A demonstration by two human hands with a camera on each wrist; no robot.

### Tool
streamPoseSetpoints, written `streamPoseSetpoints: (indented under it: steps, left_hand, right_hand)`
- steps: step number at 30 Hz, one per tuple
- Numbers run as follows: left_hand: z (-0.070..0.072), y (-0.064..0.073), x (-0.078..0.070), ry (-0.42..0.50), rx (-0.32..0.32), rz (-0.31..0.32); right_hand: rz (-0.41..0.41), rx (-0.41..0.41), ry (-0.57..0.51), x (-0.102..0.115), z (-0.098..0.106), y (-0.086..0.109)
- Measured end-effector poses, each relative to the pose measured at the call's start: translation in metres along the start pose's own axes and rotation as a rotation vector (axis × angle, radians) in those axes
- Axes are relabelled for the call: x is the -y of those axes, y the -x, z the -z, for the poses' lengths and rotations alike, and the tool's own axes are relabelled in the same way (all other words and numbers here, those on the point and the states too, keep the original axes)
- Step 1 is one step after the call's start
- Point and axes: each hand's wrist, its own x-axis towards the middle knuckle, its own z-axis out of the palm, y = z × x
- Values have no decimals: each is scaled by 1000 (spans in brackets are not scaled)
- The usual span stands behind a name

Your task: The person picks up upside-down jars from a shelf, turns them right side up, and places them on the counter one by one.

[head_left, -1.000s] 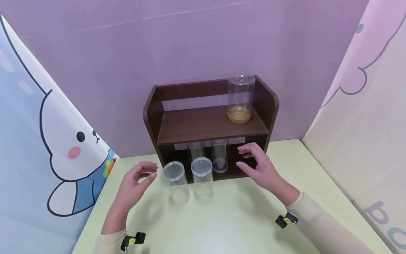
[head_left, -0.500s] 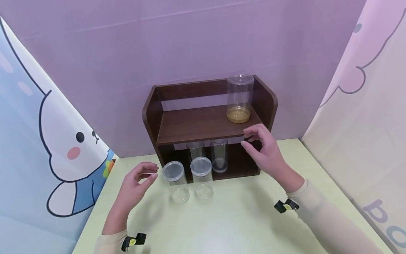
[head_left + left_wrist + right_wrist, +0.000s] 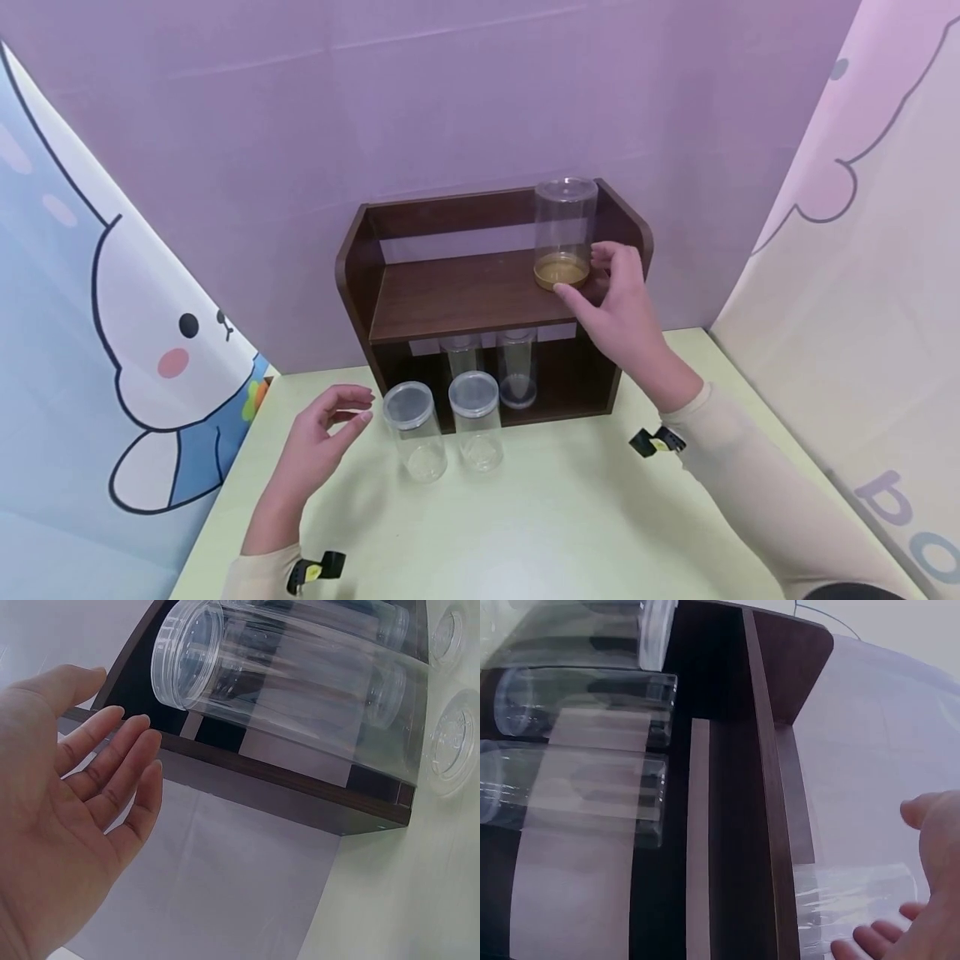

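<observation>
A clear jar with a gold-coloured base [image 3: 566, 221] stands on the upper board at the right of a dark brown wooden shelf [image 3: 450, 296]. My right hand [image 3: 624, 312] is right at its lower part, thumb in front of the base and fingers at its right side. In the right wrist view those fingers overlap the see-through jar wall. My left hand [image 3: 318, 442] hovers with relaxed fingers left of a clear jar with a translucent lid [image 3: 416, 433] on the table. Beside that jar stands a similar lidded jar [image 3: 478, 429]. The left hand holds nothing.
Two more clear jars stand in the shelf's lower compartment, a right one [image 3: 517, 371] and a left one [image 3: 462, 354] partly hidden. The shelf is on a pale green table [image 3: 480, 533] against a purple backdrop [image 3: 450, 100]. Printed cloths hang at both sides.
My right hand has risen from in front of the lower compartment to the gold-based jar on the upper board, spreading thumb from fingers. The left hand and the jars stay put.
</observation>
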Motion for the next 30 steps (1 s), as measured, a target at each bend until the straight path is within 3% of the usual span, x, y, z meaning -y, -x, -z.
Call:
streamPoseSetpoints:
  steps: [6,17,30]
  left_hand:
    - [0,1,-1,-4,-2,4]
    - [-1,1,0,-5,0,2]
    - [-2,0,1,-5,2,4]
  right_hand:
    - [-118,14,16,-2,-9,-11]
    - [-117,-23,58,-12,-19,-23]
    - [-283,-1,41,-15,-33,-45]
